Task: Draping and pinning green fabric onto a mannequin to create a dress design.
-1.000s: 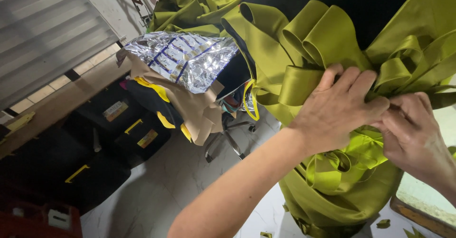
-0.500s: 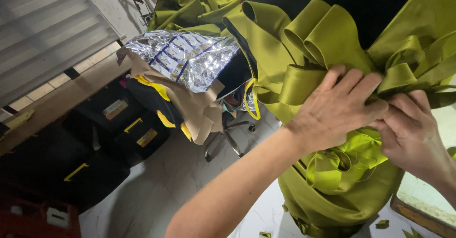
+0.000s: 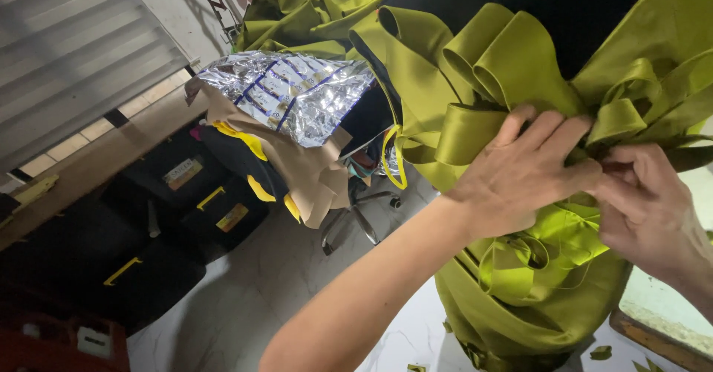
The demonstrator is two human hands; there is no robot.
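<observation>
Pinching the shiny olive-green ribbon loops [image 3: 475, 82] together, we press our left hand [image 3: 520, 171] flat over the middle — fingers spread, thumb tucked. Our right hand [image 3: 646, 209] curls shut on a strand just beside it. We should hold the folds tight so no loop slips out.

Crinkled silver-blue foil package [image 3: 293, 97] atop brown paper [image 3: 312, 171]

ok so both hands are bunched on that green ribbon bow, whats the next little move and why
Probably pinch the gathered middle tighter with the left hand and let the right hand tuck its strand in. The loops of the green ribbon bow fan out above the left fingers, while both hands meet at the knot, so the middle looks not yet fixed.
</observation>
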